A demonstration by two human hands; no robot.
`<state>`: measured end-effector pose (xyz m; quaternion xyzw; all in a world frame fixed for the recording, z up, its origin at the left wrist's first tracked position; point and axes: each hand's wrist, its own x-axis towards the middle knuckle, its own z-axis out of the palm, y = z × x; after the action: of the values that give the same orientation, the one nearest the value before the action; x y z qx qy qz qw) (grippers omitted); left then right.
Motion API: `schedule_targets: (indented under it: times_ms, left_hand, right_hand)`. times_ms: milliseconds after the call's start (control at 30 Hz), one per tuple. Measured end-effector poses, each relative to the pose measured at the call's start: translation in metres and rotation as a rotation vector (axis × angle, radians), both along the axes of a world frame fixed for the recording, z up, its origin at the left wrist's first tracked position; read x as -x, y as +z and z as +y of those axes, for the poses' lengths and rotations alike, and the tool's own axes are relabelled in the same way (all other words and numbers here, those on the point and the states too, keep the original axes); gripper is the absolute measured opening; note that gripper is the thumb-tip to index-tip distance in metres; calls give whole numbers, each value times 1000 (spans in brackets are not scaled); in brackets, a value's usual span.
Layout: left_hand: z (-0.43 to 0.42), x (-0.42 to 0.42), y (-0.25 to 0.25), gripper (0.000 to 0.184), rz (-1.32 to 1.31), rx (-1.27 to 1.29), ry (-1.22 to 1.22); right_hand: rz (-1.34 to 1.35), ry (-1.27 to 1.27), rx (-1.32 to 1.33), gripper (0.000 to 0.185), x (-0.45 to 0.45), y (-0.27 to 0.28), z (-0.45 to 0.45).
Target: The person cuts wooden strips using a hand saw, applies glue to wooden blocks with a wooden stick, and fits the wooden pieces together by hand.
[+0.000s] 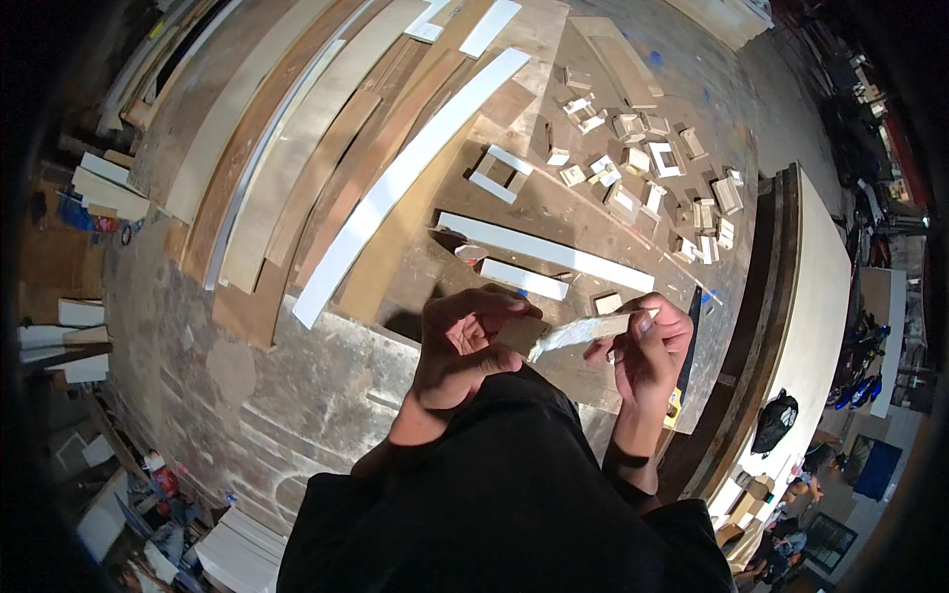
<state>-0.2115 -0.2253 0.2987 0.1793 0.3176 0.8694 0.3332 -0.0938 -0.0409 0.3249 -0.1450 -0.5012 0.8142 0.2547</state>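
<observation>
My left hand point(460, 341) is closed on a small wood block point(521, 337), pinched between thumb and fingers. My right hand point(649, 348) grips the far end of a short wood strip point(596, 327), whose near face looks smeared white. The two pieces meet in front of my chest; whether they are fixed together I cannot tell. Just beyond my hands lie a short white strip point(524, 279), a longer white strip point(549, 250) and a small loose block point(607, 303). A round-topped object point(470, 254) rests beside the strips, its kind unclear.
Long boards point(326, 168) cover the worktable's left side, with a white board point(415, 183) on top. A small rectangular frame point(501, 174) lies mid-table. Several small wood pieces point(633, 158) are scattered at the far right. A handsaw point(688, 346) lies at my right.
</observation>
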Motion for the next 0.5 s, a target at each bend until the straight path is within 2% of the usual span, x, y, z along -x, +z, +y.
schedule_targets:
  times_ms: [100, 167, 267, 500]
  left_hand:
    - [1, 0, 0, 53, -28, -9, 30]
    - [2, 1, -3, 55, -2, -23, 9]
    - [5, 1, -1, 56, 75, 6, 32]
    - [9, 0, -4, 54, 38, -76, 80]
  right_hand:
    - [-1, -59, 11, 20, -1, -1, 6]
    - [56, -46, 88, 20, -5, 1, 7]
    - [17, -24, 60, 21, 0, 7, 0]
    - [-23, 38, 64, 23, -7, -3, 5]
